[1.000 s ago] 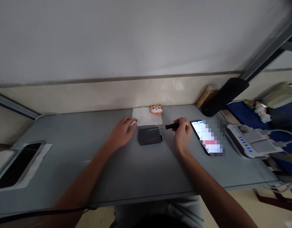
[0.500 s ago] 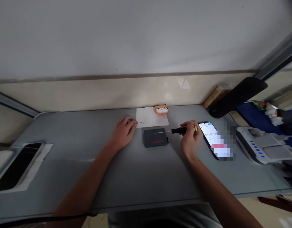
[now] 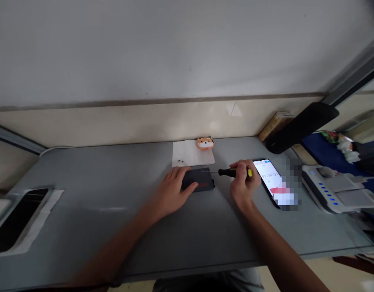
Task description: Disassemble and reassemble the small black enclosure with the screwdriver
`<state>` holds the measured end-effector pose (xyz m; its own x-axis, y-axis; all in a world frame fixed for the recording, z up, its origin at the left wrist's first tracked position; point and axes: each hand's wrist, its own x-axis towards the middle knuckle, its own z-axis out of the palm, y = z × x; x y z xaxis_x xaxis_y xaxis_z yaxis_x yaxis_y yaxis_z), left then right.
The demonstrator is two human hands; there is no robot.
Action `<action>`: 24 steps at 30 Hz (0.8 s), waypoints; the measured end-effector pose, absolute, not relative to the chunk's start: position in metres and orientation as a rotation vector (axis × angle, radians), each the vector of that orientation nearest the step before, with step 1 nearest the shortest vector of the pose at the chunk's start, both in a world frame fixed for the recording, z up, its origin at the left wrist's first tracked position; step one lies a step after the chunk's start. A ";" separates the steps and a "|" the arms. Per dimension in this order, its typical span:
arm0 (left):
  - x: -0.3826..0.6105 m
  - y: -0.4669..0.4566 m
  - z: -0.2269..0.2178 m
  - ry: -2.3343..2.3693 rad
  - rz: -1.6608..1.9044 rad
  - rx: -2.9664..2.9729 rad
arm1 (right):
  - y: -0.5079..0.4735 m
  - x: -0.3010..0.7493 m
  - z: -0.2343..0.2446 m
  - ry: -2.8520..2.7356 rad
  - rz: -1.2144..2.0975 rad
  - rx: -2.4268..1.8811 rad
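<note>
A flat dark grey box (image 3: 205, 179) with faint red marking lies on the desk in front of me. My left hand (image 3: 175, 187) is on its left end, thumb along the near side and fingers toward the far side. In my right hand (image 3: 244, 181) is a black and yellow screwdriver (image 3: 227, 173), held by the handle. Its thin shaft points left over the box top; whether the tip touches, I cannot tell. Just beyond the box, a white paper sheet (image 3: 189, 153) bears a few tiny dark pieces (image 3: 180, 161), too small to name for certain.
An orange animal-faced case (image 3: 205, 143) sits on the paper's far right corner. To the right are a lit phone (image 3: 269, 176), a white power strip (image 3: 323, 188) and a black cylindrical object (image 3: 302, 127) leaning by a book (image 3: 275, 125). A dark-screened phone (image 3: 20, 219) lies far left.
My left hand has moved right from beside the paper onto the box's left end. The screwdriver stays in my right hand over the box, almost unmoved. The view has shifted slightly.
</note>
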<state>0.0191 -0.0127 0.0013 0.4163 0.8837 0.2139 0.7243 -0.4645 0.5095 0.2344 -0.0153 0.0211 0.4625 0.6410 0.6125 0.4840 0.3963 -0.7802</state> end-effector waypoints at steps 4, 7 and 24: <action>0.026 -0.015 0.001 1.492 0.654 2.181 | -0.016 0.235 0.023 -1.166 0.087 -1.245; 0.026 -0.014 0.003 1.472 0.654 2.089 | -0.017 0.235 0.024 -1.152 0.050 -1.233; 0.004 0.011 0.009 1.046 0.742 1.984 | -0.016 0.235 0.029 -1.380 0.211 -1.268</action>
<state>0.0038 0.0113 0.0094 0.4959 0.8570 0.1405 0.4158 -0.3763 0.8280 0.2354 -0.0155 0.0289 0.2820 0.7508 0.5974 0.5384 0.3915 -0.7462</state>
